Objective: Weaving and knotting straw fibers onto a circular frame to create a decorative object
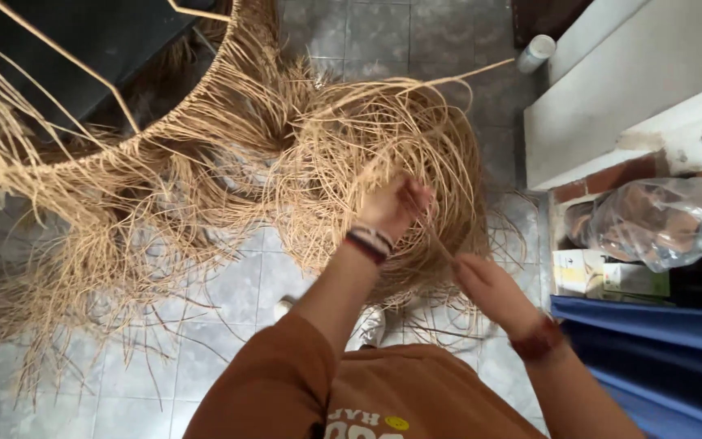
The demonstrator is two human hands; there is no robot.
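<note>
Weaving looks to be in hand: at frame centre the left hand [392, 205] clenches a bunch of the fibre tangle [367, 154] while the right hand [485, 280] pinches 1 strand [436, 236] taut, and any next pull calls for steady tension.

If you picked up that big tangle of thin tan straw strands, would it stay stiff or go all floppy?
Probably floppy: the tangle of thin tan straw strands droops in loose curls. Likely light, since the left hand lifts it alone. Strands may snag, because they cross everywhere near the right hand.
</note>
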